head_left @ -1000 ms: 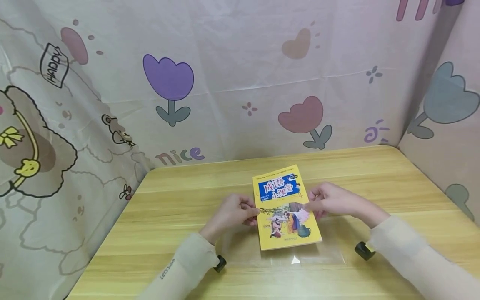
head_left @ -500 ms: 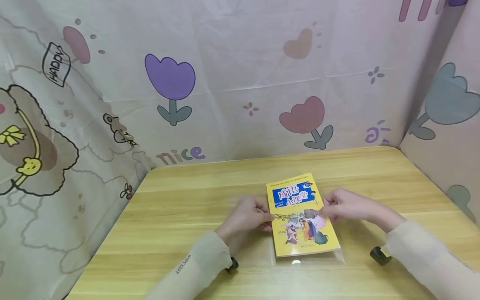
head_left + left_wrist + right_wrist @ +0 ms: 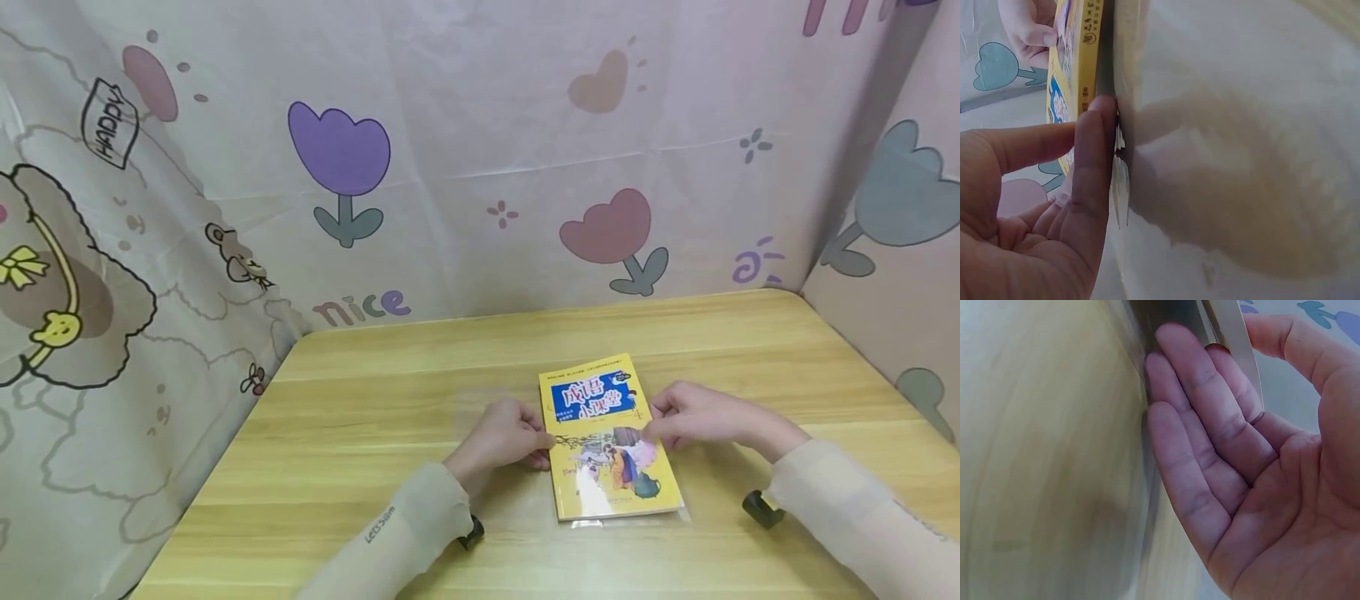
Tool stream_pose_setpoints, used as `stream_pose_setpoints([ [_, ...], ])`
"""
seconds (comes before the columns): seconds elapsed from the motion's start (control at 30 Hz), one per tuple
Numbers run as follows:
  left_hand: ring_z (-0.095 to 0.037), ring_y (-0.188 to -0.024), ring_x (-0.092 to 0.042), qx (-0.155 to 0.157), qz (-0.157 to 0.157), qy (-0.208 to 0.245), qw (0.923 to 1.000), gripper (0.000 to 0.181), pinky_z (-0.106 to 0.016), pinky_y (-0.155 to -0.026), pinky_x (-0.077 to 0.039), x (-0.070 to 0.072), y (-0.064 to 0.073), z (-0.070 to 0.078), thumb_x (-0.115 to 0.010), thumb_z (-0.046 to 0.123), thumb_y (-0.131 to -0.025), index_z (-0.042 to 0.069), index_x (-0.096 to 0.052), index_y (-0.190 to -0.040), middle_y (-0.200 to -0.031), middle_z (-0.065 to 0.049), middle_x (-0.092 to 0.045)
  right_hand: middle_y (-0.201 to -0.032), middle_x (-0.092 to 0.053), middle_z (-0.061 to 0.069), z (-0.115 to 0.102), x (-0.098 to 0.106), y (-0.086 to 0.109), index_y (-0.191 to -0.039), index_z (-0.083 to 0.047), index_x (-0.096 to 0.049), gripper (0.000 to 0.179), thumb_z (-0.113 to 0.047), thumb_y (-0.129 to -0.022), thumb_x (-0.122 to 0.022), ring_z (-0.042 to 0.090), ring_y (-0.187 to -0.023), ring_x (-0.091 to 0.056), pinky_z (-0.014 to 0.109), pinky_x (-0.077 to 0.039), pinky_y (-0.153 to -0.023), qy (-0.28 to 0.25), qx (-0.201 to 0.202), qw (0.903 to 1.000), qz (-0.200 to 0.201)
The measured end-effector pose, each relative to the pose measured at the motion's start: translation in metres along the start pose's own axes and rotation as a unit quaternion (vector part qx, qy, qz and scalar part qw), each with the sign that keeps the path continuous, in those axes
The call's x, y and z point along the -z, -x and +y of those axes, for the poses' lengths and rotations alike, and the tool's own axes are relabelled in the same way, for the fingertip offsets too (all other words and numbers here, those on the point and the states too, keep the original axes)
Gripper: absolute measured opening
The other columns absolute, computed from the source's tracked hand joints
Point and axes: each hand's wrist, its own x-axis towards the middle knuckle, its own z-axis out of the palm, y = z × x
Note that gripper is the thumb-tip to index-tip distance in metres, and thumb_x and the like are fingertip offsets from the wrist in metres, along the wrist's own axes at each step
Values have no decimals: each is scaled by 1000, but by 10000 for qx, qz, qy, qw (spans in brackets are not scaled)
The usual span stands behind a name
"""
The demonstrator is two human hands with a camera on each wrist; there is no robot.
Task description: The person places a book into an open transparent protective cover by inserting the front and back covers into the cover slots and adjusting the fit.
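Shifted rightward since a second ago, the yellow book [image 3: 603, 442] is gripped from both sides — the left hand [image 3: 508, 435] pinches its left edge, the right hand [image 3: 697, 417] its right, thumbs on top. Below it seems to lie a clear sheet [image 3: 663, 517] — too faint for certainty — on the wooden table [image 3: 360, 417]; flowered cloth [image 3: 457, 233] hangs behind.

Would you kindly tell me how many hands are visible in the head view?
2: the left hand grips the book at its left edge, and the right hand grips its right edge; parts of both are hidden.
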Motion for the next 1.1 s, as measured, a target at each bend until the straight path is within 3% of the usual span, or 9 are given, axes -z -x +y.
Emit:
stream_pose_setpoints([
  [0.13,-14,-62,-73,44,-58,-51,10000,16,-26,-62,-64,1,-2,-1,-80,7,-94,4,-71,-81,-79,-8,-79,-93,-78,1,0,0,-1,-84,-8,-67,21,-24,-94,-74,19,-83,-64,31,-58,-75,19,30,10000,-29],
  [0.43,-15,-62,-73,25,-340,-166,9993,14,-27,-62,-64,4,-6,-3,-79,8,-96,5,-70,-85,-79,-10,-77,-85,-75,0,-3,-1,1,-79,-10,-63,23,-24,-92,-76,16,-77,-63,27,-56,-70,106,200,9997,-10],
  [0.7,-14,-59,-71,29,-392,-325,9987,15,-24,-60,-62,4,-6,-3,-79,10,-97,6,-69,-86,-75,-9,-75,-71,-65,-2,-4,-2,1,-73,-16,-59,30,-31,-89,-78,10,-61,-48,22,-37,-56,712,280,9968,244],
  [1.1,-13,-59,-69,-101,-515,-702,9962,17,-22,-58,-60,4,-4,-2,-78,13,-99,7,-68,-86,-74,-7,-74,-65,-56,-6,-4,-7,2,-72,-16,-59,33,-34,-89,-81,11,-59,-46,21,-35,-53,1021,89,9942,311],
])
